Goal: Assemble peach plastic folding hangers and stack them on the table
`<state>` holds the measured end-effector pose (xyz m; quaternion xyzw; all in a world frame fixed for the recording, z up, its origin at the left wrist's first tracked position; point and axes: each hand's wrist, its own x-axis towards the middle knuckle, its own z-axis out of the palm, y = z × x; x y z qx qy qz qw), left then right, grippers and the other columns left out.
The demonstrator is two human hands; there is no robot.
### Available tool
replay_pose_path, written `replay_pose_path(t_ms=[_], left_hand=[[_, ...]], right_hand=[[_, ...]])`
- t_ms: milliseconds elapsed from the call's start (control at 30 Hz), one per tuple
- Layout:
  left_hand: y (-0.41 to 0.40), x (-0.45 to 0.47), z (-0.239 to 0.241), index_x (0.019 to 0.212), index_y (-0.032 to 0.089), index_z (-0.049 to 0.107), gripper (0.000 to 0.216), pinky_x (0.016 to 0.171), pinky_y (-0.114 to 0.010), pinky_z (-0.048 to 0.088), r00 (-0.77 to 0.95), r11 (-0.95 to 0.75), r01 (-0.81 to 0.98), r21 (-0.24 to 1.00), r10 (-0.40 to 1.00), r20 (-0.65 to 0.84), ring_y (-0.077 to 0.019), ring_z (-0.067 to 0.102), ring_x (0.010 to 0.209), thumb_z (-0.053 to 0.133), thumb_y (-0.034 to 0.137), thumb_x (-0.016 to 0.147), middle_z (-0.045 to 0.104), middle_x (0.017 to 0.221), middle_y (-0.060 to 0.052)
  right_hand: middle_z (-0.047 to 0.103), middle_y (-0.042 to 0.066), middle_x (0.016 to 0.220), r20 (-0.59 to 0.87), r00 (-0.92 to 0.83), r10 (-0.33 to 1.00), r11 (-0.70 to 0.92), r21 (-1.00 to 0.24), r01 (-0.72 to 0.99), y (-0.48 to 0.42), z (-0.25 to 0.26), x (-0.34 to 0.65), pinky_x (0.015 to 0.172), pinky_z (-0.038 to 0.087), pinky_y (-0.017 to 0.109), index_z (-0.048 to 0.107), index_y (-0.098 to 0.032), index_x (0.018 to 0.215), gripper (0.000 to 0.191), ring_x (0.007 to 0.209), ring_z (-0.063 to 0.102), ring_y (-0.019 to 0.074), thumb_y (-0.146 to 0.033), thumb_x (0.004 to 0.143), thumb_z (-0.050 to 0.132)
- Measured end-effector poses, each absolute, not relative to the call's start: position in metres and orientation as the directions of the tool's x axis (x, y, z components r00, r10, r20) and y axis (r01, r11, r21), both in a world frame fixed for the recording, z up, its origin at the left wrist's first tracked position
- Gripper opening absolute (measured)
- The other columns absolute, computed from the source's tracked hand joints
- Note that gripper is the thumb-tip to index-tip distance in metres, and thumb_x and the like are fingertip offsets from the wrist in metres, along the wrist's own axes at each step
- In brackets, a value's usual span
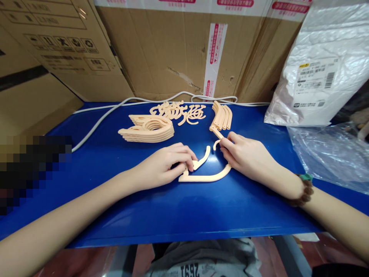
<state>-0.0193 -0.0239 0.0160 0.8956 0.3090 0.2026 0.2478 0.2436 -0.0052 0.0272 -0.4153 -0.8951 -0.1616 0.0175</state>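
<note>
A cream plastic hanger piece [204,178] with a long bar and curved end lies flat on the blue table. My left hand [173,163] is closed at its left end, fingertips pinching the joint where a shorter curved arm [205,157] meets it. My right hand [245,154] is closed over the curved end, with a narrow cream hanger arm [217,133] between thumb and fingers, pointing up toward the pile of arms. A small cream hook [215,145] shows beside the right fingers; its other end is hidden under them.
Behind the hands lie a stack of flat cream hanger pieces [152,134], a heap of small hooks [173,110] and a pile of curved arms [224,115]. A white cable [98,125] crosses the back. Cardboard boxes [161,50] and a white parcel bag [314,77] stand behind.
</note>
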Motion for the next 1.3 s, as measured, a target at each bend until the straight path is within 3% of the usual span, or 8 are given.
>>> replay_pose_path(t_ms=[200, 500, 900, 1300], left_hand=[[-0.0295, -0.0139, 0.0175, 0.084, 0.018, 0.062, 0.014, 0.086, -0.028, 0.045, 0.721, -0.680, 0.452, 0.577, 0.660, 0.213, -0.0157, 0.058, 0.094, 0.051, 0.018, 0.093, 0.067, 0.103, -0.004], [-0.0292, -0.0149, 0.0168, 0.085, 0.018, 0.058, 0.018, 0.085, -0.028, 0.042, 0.774, -0.717, 0.417, 0.558, 0.602, 0.196, -0.0165, 0.055, 0.095, 0.065, 0.034, 0.088, 0.064, 0.103, -0.004], [-0.0299, -0.0146, 0.0166, 0.089, 0.019, 0.055, 0.004, 0.083, -0.028, 0.041, 0.784, -0.701, 0.404, 0.587, 0.596, 0.173, -0.0165, 0.055, 0.096, 0.059, 0.019, 0.088, 0.065, 0.109, -0.002], [-0.0309, -0.0141, 0.0130, 0.107, 0.020, 0.057, 0.022, 0.086, -0.030, 0.045, 0.769, -0.708, 0.420, 0.568, 0.610, 0.190, -0.0171, 0.057, 0.097, 0.056, 0.014, 0.087, 0.065, 0.108, -0.003]], right_hand=[[0.061, 0.007, 0.088, 0.158, -0.653, 0.741, 0.602, 0.274, 0.750, -0.0055, 0.0269, 0.2424, 0.060, 0.034, 0.028, 0.060, -0.016, 0.099, 0.021, 0.073, 0.057, 0.0173, -0.028, 0.097, 0.043], [0.061, 0.006, 0.086, 0.162, -0.644, 0.747, 0.594, 0.270, 0.758, -0.0069, 0.0261, 0.2424, 0.059, 0.031, 0.029, 0.060, -0.017, 0.101, 0.021, 0.071, 0.057, 0.0169, -0.029, 0.097, 0.043], [0.060, 0.007, 0.088, 0.149, -0.663, 0.734, 0.615, 0.268, 0.741, -0.0064, 0.0247, 0.2406, 0.061, 0.033, 0.029, 0.058, -0.016, 0.102, 0.023, 0.075, 0.057, 0.0185, -0.030, 0.099, 0.040], [0.060, 0.007, 0.088, 0.161, -0.703, 0.693, 0.665, 0.234, 0.709, -0.0075, 0.0245, 0.2399, 0.062, 0.032, 0.030, 0.059, -0.015, 0.100, 0.021, 0.075, 0.055, 0.0178, -0.029, 0.098, 0.042]])
